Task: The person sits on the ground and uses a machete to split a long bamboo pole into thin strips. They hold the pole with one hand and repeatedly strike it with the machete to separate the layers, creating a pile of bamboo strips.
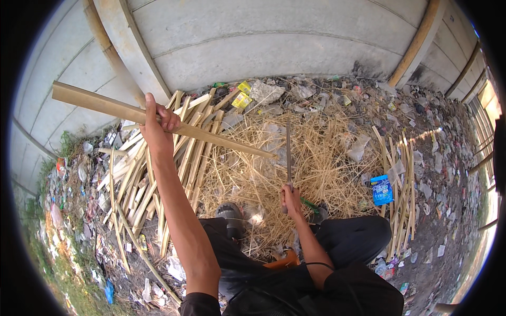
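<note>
My left hand (158, 122) is raised and wrapped round a long split bamboo slat (97, 101). The slat slants from the upper left down to the middle, its lower tip just left of a long knife (288, 158) with a narrow dark blade. My right hand (290, 200) grips that knife low down, blade pointing away from me. Under both lies a heap of thin bamboo shavings (316, 158). To the left, a pile of split bamboo strips (139, 181) spreads beneath my left forearm.
A grey concrete wall (274, 50) with posts closes off the far side. More bamboo strips (403, 195) lie at the right, with a blue packet (382, 190) beside them. Plastic litter covers the dark ground. My shoe (230, 218) rests at the near edge of the shavings.
</note>
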A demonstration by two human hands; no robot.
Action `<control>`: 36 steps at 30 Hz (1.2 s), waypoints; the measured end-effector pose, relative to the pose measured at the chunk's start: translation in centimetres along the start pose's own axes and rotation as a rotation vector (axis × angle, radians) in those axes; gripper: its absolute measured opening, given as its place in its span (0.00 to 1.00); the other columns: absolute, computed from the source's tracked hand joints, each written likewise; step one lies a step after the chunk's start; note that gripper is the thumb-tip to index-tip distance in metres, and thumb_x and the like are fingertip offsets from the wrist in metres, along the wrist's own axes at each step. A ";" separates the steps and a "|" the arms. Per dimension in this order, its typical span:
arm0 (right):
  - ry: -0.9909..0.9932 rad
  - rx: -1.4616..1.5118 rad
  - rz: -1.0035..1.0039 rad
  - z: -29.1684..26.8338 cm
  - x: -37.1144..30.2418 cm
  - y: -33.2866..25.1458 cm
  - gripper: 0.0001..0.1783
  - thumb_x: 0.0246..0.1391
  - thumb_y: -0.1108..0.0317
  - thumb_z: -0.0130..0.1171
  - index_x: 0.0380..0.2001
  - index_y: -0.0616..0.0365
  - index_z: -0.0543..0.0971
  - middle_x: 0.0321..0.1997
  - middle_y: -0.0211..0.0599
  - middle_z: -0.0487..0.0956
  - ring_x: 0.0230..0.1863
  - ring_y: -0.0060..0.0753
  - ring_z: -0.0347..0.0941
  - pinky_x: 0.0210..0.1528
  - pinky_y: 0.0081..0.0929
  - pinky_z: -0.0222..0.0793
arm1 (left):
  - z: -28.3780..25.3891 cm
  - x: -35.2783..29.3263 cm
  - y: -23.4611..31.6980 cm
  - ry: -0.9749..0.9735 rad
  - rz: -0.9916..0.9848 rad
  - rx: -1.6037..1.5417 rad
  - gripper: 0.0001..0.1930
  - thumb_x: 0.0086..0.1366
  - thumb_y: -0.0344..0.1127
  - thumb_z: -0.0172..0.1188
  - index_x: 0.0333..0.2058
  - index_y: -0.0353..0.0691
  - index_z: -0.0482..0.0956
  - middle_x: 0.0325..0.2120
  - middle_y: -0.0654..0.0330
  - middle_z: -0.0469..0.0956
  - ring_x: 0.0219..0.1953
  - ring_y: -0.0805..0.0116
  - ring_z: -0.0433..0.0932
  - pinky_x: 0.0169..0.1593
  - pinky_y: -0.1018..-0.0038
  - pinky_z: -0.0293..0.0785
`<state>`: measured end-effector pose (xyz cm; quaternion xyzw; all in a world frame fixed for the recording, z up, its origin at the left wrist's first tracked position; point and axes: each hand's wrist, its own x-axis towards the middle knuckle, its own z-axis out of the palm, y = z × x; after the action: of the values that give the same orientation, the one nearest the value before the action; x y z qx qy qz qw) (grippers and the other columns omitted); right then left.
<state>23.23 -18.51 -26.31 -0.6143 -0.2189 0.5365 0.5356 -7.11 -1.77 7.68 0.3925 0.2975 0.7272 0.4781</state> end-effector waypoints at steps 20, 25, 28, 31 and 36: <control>-0.038 0.052 -0.182 2.8 -0.6 -1.7 0.16 0.65 0.62 0.58 0.24 0.52 0.68 0.14 0.23 0.64 0.11 0.18 0.57 0.15 0.27 0.57 | -6.1 0.7 0.5 -0.155 -0.134 -0.031 0.15 0.73 0.44 0.49 0.27 0.43 0.71 0.10 0.70 0.53 0.14 0.75 0.54 0.27 0.73 0.61; -0.044 0.125 -0.423 3.0 0.2 -4.3 0.12 0.65 0.66 0.56 0.27 0.54 0.68 0.14 0.23 0.63 0.10 0.17 0.56 0.13 0.25 0.53 | -2.3 0.2 0.9 -0.181 -0.101 0.009 0.22 0.77 0.49 0.48 0.23 0.46 0.65 0.13 0.70 0.52 0.16 0.76 0.53 0.28 0.73 0.58; -0.136 0.224 -0.491 4.2 -2.8 -11.7 0.09 0.65 0.68 0.53 0.30 0.55 0.68 0.13 0.23 0.62 0.10 0.17 0.55 0.14 0.24 0.52 | -0.2 -0.2 1.0 -0.206 -0.087 0.038 0.24 0.77 0.50 0.49 0.21 0.46 0.64 0.12 0.69 0.50 0.16 0.75 0.52 0.28 0.73 0.58; -0.219 0.351 -0.647 4.8 -4.8 -18.0 0.07 0.66 0.70 0.50 0.31 0.54 0.67 0.13 0.23 0.60 0.10 0.17 0.53 0.15 0.24 0.53 | 1.8 -0.5 1.1 -0.126 -0.051 0.090 0.24 0.77 0.50 0.50 0.21 0.46 0.63 0.12 0.69 0.50 0.15 0.75 0.52 0.27 0.73 0.57; -0.106 0.383 -0.520 5.2 -2.0 -11.6 0.09 0.65 0.70 0.49 0.28 0.52 0.65 0.12 0.25 0.60 0.10 0.21 0.54 0.17 0.26 0.56 | 2.8 0.1 0.7 -0.034 -0.037 0.065 0.25 0.72 0.49 0.58 0.18 0.46 0.64 0.11 0.69 0.51 0.14 0.75 0.54 0.22 0.73 0.57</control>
<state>21.51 -14.19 -14.32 -0.3973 -0.2913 0.4444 0.7482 -5.02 -1.81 9.73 0.4144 0.3200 0.7016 0.4833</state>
